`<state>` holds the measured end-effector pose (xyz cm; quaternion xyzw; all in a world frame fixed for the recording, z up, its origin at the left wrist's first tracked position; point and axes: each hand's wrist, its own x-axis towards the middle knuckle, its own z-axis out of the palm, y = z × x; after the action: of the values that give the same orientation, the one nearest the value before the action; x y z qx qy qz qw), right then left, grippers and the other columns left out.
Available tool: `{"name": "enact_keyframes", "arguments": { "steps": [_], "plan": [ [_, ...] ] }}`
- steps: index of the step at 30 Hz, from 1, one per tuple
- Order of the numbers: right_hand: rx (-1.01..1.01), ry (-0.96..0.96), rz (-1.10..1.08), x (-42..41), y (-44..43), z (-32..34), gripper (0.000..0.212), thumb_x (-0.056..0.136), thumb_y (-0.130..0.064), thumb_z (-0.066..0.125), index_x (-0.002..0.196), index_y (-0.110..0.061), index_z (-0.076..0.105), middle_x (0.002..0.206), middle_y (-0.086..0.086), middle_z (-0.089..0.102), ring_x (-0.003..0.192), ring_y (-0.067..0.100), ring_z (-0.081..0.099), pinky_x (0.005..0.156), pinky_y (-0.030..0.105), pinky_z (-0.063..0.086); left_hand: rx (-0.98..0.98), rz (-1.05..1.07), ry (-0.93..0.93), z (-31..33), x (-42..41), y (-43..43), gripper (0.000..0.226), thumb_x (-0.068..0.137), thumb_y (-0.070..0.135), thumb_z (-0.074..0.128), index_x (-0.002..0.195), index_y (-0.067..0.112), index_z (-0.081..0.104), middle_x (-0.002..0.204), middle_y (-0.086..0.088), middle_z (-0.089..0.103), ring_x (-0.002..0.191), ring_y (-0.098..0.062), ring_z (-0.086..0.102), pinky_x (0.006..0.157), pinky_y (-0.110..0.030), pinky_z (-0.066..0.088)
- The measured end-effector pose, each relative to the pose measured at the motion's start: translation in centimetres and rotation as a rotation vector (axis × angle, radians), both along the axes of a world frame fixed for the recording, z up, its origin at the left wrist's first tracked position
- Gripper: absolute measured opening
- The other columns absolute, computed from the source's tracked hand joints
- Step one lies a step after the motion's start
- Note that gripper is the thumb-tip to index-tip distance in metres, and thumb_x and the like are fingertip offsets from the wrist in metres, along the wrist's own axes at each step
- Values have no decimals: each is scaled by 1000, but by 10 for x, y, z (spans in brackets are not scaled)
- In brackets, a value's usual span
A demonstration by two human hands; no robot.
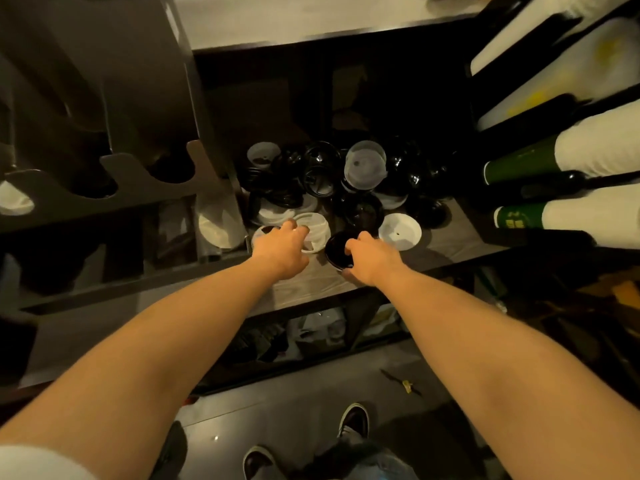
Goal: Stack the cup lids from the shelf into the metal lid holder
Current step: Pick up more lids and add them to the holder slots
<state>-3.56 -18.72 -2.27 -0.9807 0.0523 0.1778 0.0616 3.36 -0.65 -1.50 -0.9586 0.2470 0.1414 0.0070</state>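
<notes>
At frame centre, the left hand [280, 249] curls its fingers round a white lid [317, 225]. The right hand [372, 259] grips a black lid [334, 248] on the shelf [311, 285]. The metal lid holder [138, 181] stands at left.

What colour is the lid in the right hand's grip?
Black and glossy; the lid in the right hand shows best in the head view.

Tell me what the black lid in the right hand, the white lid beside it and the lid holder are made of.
Black lid: likely glossy plastic, judging by its sheen. White lid: matt, plastic or paper pulp; unclear. Lid holder: dull grey sheet metal, with thin cut edges.
</notes>
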Motion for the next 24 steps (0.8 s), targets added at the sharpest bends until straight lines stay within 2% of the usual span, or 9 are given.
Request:
{"name": "enact_keyframes", "arguments": {
  "steps": [4,6,10,18,20,24],
  "plan": [
    [17,39,92,11,-7,-6,51,89,-40,67,133,-21,52,127,9,49,115,35,54,88,44,48,16,32,-27,-13,10,-15,60,90,33,62,144,20,40,148,-8,37,127,-36,49,95,-53,48],
    [3,35,144,15,-8,-6,48,88,-42,67,130,-22,55,124,7,53,114,32,55,86,43,47,40,38,-34,-16,14,-21,56,91,30,61,143,20,43,147,-7,38,129,-35,47,95,-51,48],
    [-26,66,208,25,-8,-7,28,93,-31,61,120,-24,62,116,5,62,104,27,58,75,38,45,45,55,-54,-20,20,-31,46,92,23,58,137,19,49,141,-8,46,127,-34,48,92,-49,48],
    [43,63,216,29,-13,-4,23,97,-18,55,120,-16,56,115,13,59,102,34,58,75,37,41,17,54,-28,-24,33,-33,46,92,21,56,136,20,45,133,-10,55,113,-37,58,85,-46,50],
    [110,44,204,28,-14,-4,20,97,-21,58,117,-17,57,114,12,60,101,33,58,74,36,40,-1,54,-10,-25,35,-32,42,93,23,57,133,20,44,128,-10,58,109,-38,59,83,-46,49],
    [226,-7,138,28,-17,0,19,91,-33,68,104,-21,61,100,4,64,91,26,61,76,36,48,-57,51,-7,-26,38,-30,40,96,25,57,134,19,44,126,-11,59,108,-38,59,82,-45,49]
  ]
}}
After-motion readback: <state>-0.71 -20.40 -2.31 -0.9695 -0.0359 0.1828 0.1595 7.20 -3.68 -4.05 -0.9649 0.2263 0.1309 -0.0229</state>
